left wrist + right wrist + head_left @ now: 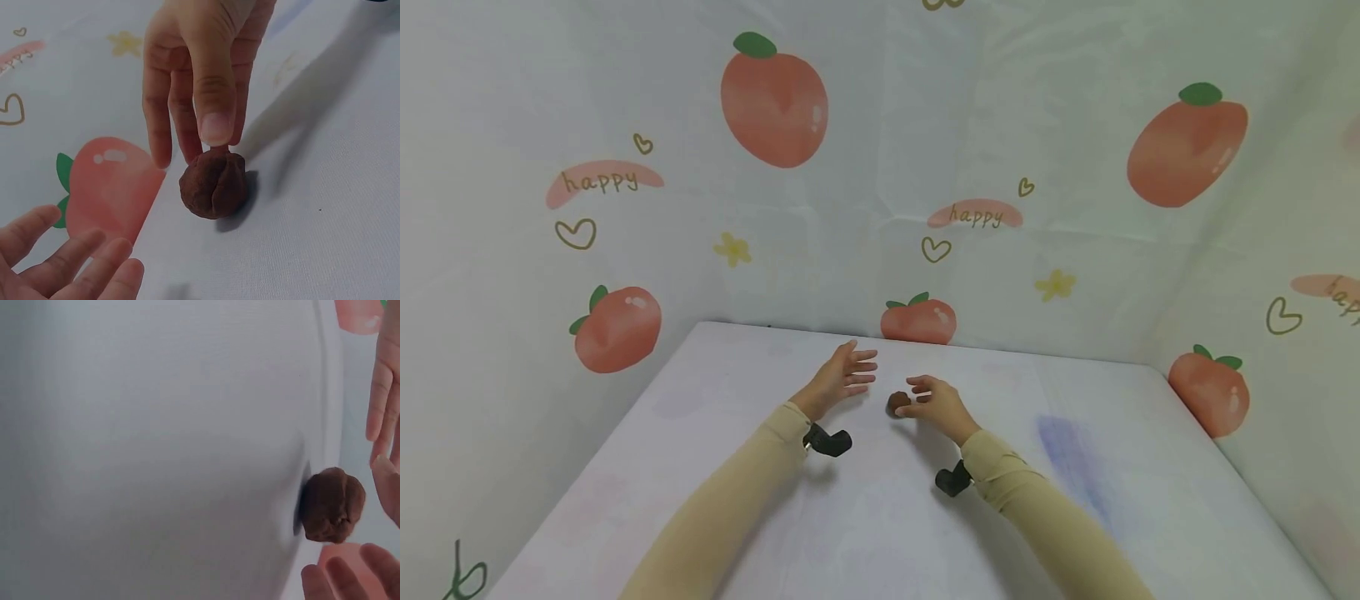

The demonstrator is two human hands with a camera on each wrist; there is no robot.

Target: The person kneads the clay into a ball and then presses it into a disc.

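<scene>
Brown lump (895, 402) sits on the white desk (880, 525), between the two hands, nearer the right one. Roughly ball-shaped, surface creased (deep crease shows in the left wrist view), small shadow beside it.

Left hand (837, 382): fingers spread wide, nothing held, apart from the lump on its left side. Right hand (943, 408): fingers slightly bent, thumb apart from some of them, fingertips right by the lump; no grip seen. Cannot tell whether a fingertip touches it (views overlap there).

Both arms come in from the bottom of the head view in beige sleeves, left sleeve (722, 517) and right sleeve (1060, 521). Black piece at each wrist, left black piece (830, 442) and right black piece (953, 480). Arms cast soft shadows on the desk.

Desk has a blue-purple smear (1071, 458) to the right of the right hand. Behind, pale backdrop (865, 183) printed with red fruits, gold hearts, yellow flowers and "happy" banners.
</scene>
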